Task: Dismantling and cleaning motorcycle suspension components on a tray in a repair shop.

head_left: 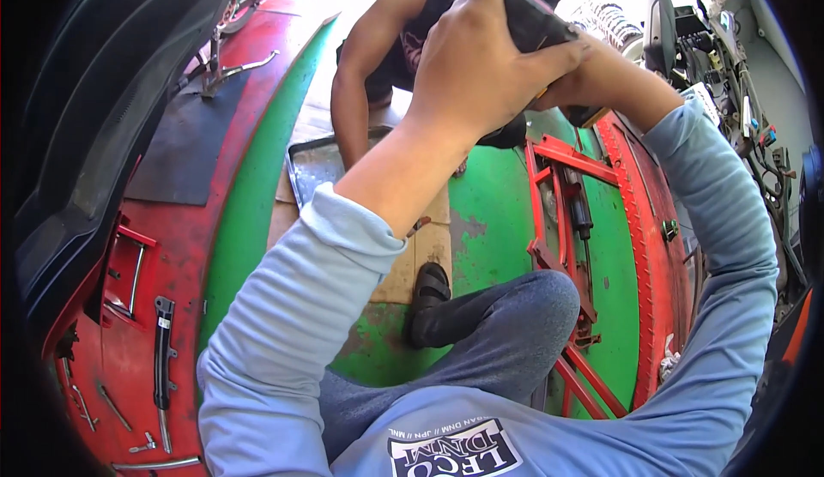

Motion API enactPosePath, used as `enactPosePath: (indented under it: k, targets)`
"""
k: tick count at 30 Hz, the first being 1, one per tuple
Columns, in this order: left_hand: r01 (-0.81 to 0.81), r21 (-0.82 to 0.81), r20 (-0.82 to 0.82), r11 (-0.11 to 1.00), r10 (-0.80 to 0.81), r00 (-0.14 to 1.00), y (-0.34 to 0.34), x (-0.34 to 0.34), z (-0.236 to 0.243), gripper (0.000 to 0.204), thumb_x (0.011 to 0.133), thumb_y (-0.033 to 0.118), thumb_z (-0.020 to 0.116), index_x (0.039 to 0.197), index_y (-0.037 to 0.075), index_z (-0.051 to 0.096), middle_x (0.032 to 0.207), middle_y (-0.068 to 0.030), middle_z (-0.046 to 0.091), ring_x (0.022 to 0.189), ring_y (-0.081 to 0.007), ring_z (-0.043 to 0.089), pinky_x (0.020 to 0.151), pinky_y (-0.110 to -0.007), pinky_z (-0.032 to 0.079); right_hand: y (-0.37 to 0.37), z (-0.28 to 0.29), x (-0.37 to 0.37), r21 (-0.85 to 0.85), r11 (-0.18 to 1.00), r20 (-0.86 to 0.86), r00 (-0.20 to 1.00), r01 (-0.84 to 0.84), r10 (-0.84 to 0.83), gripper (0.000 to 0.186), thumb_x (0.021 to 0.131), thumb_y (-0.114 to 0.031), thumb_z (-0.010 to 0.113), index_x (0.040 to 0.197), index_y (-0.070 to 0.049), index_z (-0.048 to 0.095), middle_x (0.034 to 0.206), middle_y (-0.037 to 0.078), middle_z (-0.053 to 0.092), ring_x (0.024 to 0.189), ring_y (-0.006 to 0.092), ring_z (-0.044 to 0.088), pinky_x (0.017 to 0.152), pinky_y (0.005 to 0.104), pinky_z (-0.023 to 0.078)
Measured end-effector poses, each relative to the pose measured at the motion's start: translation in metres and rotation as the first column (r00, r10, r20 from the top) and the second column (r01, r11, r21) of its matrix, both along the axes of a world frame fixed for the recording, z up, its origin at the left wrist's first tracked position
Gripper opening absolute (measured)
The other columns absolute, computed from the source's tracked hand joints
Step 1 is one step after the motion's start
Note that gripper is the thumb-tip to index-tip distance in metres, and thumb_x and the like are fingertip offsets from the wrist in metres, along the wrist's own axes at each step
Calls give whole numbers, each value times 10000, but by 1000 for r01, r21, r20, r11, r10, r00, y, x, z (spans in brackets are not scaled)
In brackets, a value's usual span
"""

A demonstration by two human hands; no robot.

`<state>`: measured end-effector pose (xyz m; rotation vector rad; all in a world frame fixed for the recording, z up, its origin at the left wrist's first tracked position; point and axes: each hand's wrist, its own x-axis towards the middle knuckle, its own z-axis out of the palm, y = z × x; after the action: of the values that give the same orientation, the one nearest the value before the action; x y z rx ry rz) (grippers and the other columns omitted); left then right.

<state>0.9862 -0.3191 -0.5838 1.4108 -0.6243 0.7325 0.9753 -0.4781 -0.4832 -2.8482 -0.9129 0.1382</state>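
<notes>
Both my hands are raised high in front of me. My left hand (472, 61) is closed around a black boxy object (534, 21), its thumb stretched across toward the right. My right hand (584, 74) grips the same object from the other side, its fingers partly hidden behind the left hand. What kind of object this is I cannot make out; a small orange-yellow part (590, 117) shows below the right hand. Behind my hands a person (378, 31) in a dark sleeveless top crouches, one arm reaching down to a metal tray (316, 155).
Cardboard (390, 280) lies on the green floor (481, 194). A red steel frame with a black cylinder (580, 211) stands right of my bent leg. On the left red platform (193, 305) lie a black rod-like part (163, 348) and several hand tools, beside black bodywork (94, 117).
</notes>
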Motion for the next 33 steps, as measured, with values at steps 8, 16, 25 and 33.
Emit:
enactPosePath:
  k: [8,16,25,33]
  targets:
    - [153,24,-5,988,-153,988,27,-6,12,681,763,544,738,1182,32,573,1097,-216,625,1089,-333,589,949,-421,438,-7,-16,-10,-143,989,252,964,-50,85,408,638,-152,816,1005,-36,680,850,143,701,773,294,679,714,366,538]
    - [-26,87,104,996,17,994,27,-6,2,668,740,574,738,1125,46,598,1065,-216,626,1004,-359,612,871,-406,482,-5,-23,-26,-210,971,345,938,113,-35,280,623,-179,798,849,-43,706,713,146,674,666,311,663,650,401,532]
    - [42,120,-3,992,-42,999,22,-4,2,630,727,540,759,1092,50,603,1015,-189,649,990,-320,633,877,-395,490,-12,-27,-25,-263,938,191,965,227,-180,490,647,-81,808,1096,-29,619,953,105,694,886,222,680,819,348,531]
    - [496,-43,-39,868,-497,867,20,-4,0,617,719,462,799,1072,-1,596,1023,-177,651,983,-289,638,873,-374,490,-19,-32,-26,-133,982,336,938,131,-80,498,641,-121,830,1092,-40,634,931,127,696,866,268,687,803,356,537]
